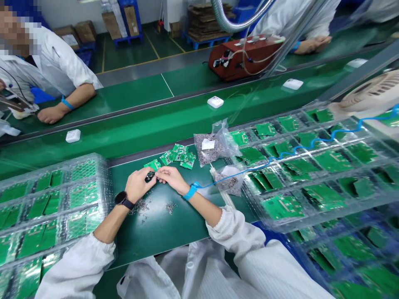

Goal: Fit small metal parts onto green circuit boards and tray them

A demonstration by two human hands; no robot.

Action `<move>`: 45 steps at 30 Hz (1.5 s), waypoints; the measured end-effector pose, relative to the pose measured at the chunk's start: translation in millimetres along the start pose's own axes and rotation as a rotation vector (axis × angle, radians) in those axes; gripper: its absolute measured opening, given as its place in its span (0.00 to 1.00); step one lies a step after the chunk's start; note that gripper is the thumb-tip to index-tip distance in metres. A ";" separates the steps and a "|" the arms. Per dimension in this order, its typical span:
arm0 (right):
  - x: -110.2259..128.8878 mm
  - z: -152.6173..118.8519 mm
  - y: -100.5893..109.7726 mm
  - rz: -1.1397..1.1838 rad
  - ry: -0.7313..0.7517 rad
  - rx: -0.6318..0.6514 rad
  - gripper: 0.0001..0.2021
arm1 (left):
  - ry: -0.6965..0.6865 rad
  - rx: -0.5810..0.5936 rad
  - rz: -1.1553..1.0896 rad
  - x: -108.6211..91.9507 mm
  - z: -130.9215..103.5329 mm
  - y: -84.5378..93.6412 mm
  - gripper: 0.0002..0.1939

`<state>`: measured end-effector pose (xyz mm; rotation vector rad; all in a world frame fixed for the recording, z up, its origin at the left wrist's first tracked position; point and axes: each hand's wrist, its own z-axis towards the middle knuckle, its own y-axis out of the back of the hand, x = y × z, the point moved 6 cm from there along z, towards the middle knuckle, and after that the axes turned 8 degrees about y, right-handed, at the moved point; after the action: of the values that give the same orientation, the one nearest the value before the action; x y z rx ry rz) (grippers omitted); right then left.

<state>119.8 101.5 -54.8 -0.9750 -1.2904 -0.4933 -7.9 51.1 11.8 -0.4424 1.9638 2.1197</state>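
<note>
Along the left edge of the table (183, 236) we see a clear, ribbed plastic tray (106, 187). Nearer the far edge, our left hand (137, 187) pinches a small dark piece (150, 176), apparently slanting lengthwise toward the far right, partly covered by fingers. Our right hand (172, 178) meets those fingertips, narrowed; we cannot tell what it grips. Rightward lies a crinkled plastic bag (212, 155).

Bright indoor light, white glare on plastic trays (107, 189), blurred, stretched outer edges
</note>
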 end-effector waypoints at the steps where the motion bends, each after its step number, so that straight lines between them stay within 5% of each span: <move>1: 0.2 0.0 -0.2 0.000 0.007 0.007 0.17 | -0.003 -0.003 -0.010 -0.6 -0.3 0.2 0.09; 18: -1.4 0.7 1.7 -0.039 0.061 0.019 0.10 | -0.031 0.018 0.142 -2.1 -0.8 -3.2 0.11; 45: -2.4 0.3 1.7 -0.041 0.044 0.022 0.15 | -0.066 0.002 0.136 -6.7 -2.9 -3.0 0.14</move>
<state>120.4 102.2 -57.7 -0.9161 -1.2754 -0.5282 -0.3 48.7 11.2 -0.2415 2.0112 2.1823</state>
